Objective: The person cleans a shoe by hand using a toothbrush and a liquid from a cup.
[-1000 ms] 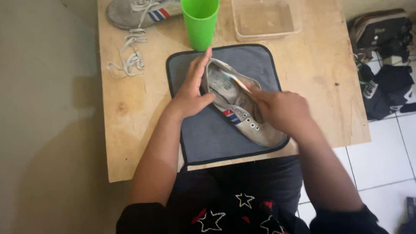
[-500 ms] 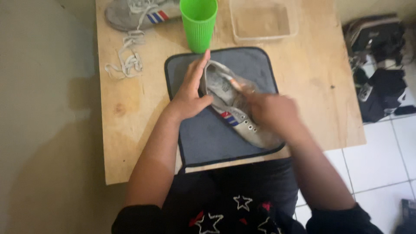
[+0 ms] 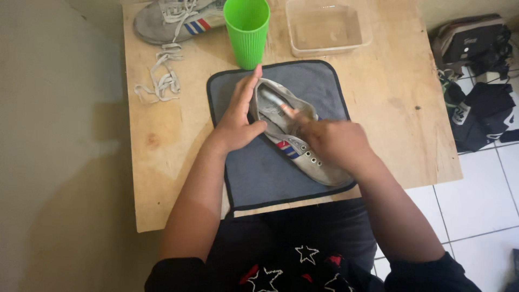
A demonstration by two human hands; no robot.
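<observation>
Head view: your open left hand [image 3: 238, 121] braces the shoe [image 3: 294, 138]; your right hand [image 3: 335, 143], gripping a toothbrush [image 3: 273, 101], has pushed it deeper inside.

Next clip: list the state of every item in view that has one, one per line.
Grey shoe: unlaced, on its side on the mat.
Toothbrush: head inside the shoe.
Left hand: bracing the heel.
Right hand: gripping the toothbrush.
Green cup: upright.
Clear container: lidless.
Second shoe: laces loose.
</observation>
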